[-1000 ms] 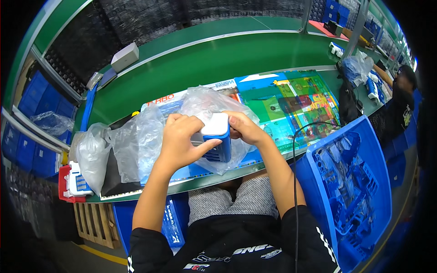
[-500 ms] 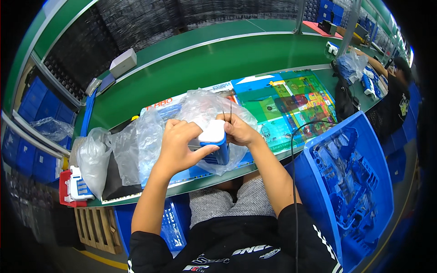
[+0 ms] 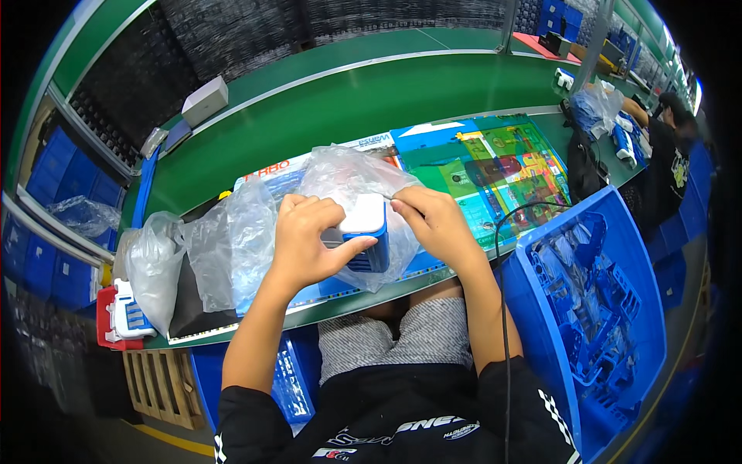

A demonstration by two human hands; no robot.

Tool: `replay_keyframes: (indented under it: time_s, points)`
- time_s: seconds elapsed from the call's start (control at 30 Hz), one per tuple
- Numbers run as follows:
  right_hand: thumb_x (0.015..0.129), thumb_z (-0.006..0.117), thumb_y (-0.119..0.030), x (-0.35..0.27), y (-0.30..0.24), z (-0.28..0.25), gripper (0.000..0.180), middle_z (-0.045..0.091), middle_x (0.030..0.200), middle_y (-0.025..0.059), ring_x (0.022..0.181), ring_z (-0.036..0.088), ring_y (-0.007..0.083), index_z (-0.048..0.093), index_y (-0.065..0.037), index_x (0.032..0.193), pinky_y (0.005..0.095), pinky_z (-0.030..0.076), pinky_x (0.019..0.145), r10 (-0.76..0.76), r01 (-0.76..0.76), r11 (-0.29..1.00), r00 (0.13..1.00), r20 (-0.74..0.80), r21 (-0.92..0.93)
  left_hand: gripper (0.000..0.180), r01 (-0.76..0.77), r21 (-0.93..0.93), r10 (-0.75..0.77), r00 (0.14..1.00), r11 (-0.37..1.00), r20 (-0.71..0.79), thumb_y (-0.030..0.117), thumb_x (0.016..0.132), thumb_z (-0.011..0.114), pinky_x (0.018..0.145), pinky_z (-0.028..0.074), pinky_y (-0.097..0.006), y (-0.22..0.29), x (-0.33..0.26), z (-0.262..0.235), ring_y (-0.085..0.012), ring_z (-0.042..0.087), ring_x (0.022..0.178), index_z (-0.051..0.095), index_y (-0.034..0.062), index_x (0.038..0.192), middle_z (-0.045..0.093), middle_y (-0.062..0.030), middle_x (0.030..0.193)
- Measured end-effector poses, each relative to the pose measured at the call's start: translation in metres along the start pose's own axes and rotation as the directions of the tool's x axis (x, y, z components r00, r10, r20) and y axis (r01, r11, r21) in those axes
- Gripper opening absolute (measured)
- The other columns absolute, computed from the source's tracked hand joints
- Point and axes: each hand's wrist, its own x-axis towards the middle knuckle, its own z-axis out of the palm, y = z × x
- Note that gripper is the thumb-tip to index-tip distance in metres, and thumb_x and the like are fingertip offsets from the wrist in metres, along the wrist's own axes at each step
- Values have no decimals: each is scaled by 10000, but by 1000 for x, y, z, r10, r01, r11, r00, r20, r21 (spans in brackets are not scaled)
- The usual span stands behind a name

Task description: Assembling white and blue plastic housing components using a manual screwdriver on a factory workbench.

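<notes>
A small blue and white box-shaped device (image 3: 365, 236) stands on the workbench in front of me, partly inside a clear plastic bag (image 3: 348, 178). My left hand (image 3: 308, 240) grips the device's left side, thumb across its front. My right hand (image 3: 433, 220) pinches the bag's film at the device's upper right edge. The bag drapes behind and around the device.
A pile of clear plastic bags (image 3: 205, 243) lies to my left, with a red and white item (image 3: 120, 317) at the bench end. A colourful printed sheet (image 3: 502, 166) covers the bench on the right. A blue bin (image 3: 595, 309) of blue parts stands at my right. Another person (image 3: 668, 147) works far right.
Both hands stay on the device. My right hand has shifted slightly along the bag's film at the device's top, and the bag has been pulled further around it.
</notes>
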Motion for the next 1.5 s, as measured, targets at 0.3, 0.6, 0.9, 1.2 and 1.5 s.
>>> replay_keyframes:
  time_s: [0.3,0.6,0.9,1.2,1.5]
  points:
    - [900,699,-229,1,-2,-6,284,651,851,157,754,637,321,635,20,1022,388,499,692,-52,49,998,995,83,32,397,8,-20,-8,1000,1000,14,391,708,854,769,356,-383,2,2,1,-248,569,695,618,72,733,604,-50,725]
    - [697,862,-488,16,-8,-3,568,559,719,111,646,566,256,597,-11,854,360,455,586,-169,174,984,981,99,-45,335,-17,-52,21,997,998,75,317,746,838,861,361,-388,-7,-1,-5,-275,579,786,636,62,825,631,-73,799]
    - [696,862,-487,23,0,2,561,517,684,84,597,496,221,567,-17,779,326,409,552,-108,117,992,978,180,-41,308,34,-98,-27,997,995,79,294,732,857,872,370,-381,-14,-2,-6,-254,589,788,671,58,798,656,-67,768]
    - [983,660,-193,-42,85,30,215,556,712,-28,640,459,72,609,-16,873,253,394,566,514,-369,710,854,-82,600,266,143,-214,-63,938,966,342,259,822,811,747,492,-359,-51,37,-30,-248,611,726,705,19,868,664,-116,770]
    - [977,643,-148,-54,96,40,199,479,680,-44,641,415,46,565,-6,861,255,347,554,525,-398,780,836,-159,483,399,467,-876,-751,534,-121,389,358,1063,518,870,555,-447,-215,129,74,-277,680,989,592,12,1248,690,-136,1164]
